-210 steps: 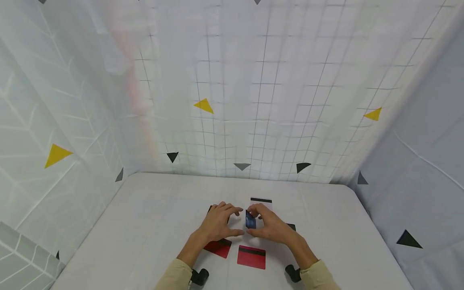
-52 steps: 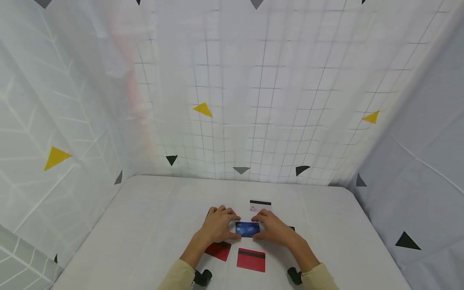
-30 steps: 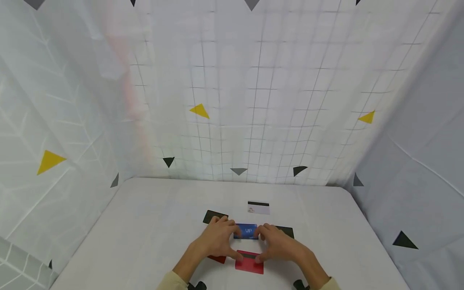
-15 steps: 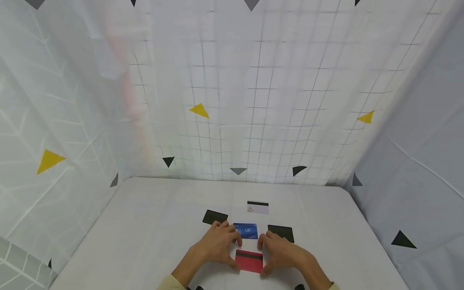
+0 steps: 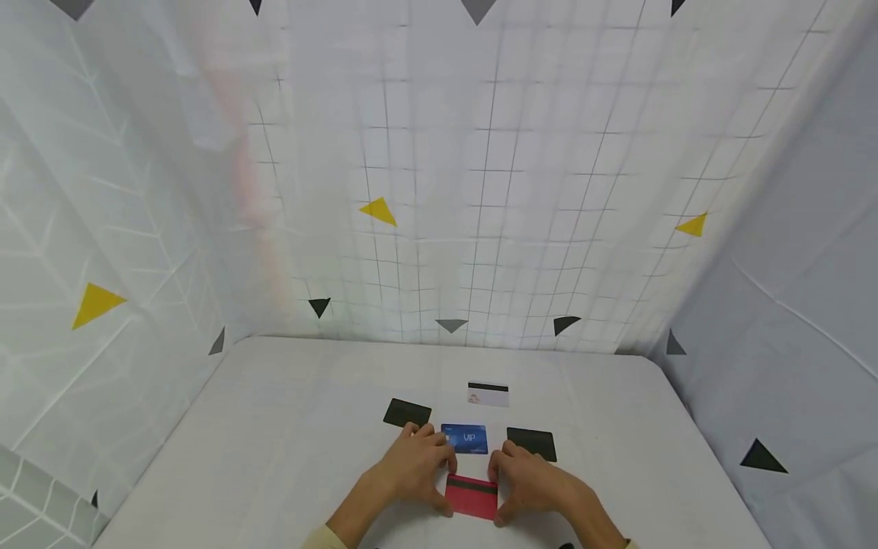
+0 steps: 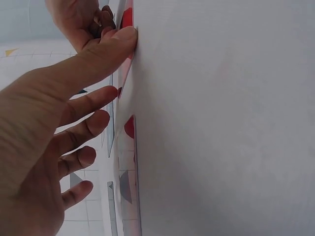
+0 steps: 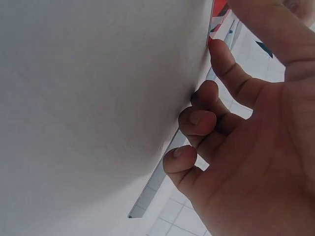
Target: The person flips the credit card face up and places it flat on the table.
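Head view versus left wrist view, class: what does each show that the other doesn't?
Only the head view shows VIP lettering on the blue rectangular plastic card. Only the left wrist view shows a glossy plastic card, red at one end, nearly edge-on. Both show the left hand, right hand and the red rectangular plastic card between them.

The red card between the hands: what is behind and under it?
Behind the red card lies the blue VIP card, then a white card. The red card covers whatever is under it.
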Demonstrator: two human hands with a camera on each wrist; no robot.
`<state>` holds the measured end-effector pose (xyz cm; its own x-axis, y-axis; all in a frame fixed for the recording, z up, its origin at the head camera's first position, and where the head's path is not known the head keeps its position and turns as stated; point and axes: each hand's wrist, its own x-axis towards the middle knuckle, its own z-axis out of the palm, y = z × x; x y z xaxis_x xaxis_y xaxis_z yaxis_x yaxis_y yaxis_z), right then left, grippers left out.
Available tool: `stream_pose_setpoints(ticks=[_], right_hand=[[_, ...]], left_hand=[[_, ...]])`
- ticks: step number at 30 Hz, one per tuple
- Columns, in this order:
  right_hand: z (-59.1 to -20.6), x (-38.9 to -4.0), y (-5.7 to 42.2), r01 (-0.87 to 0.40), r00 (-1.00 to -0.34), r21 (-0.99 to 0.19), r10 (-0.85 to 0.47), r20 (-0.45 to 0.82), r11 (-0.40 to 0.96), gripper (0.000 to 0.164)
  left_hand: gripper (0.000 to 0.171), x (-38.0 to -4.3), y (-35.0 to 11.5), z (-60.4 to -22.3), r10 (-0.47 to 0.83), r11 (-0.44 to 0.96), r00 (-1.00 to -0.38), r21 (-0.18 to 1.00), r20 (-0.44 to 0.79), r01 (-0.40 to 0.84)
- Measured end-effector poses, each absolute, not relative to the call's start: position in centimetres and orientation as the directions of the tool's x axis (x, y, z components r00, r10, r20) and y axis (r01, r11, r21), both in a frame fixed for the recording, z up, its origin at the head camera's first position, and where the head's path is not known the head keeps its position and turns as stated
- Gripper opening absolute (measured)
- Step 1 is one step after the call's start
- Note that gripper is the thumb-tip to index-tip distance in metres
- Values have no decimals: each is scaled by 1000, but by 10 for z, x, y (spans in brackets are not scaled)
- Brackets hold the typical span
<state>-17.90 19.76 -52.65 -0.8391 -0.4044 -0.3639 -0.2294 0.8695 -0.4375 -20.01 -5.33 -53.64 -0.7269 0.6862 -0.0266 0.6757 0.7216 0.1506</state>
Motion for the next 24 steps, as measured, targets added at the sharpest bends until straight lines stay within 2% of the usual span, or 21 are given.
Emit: stream_pose_setpoints(ticks=[10,24], right_hand=[[-527,-179,198,-194,-841,-449,-383,-382,872,48],[-524,-175,198,-241,-837,-461,-423,-346,854,47]], left_hand=[[54,-199,-52,-536,674,731,-738,157,-18,664],[48,-198,-51,-536,669,735,-743,170,-25,656]])
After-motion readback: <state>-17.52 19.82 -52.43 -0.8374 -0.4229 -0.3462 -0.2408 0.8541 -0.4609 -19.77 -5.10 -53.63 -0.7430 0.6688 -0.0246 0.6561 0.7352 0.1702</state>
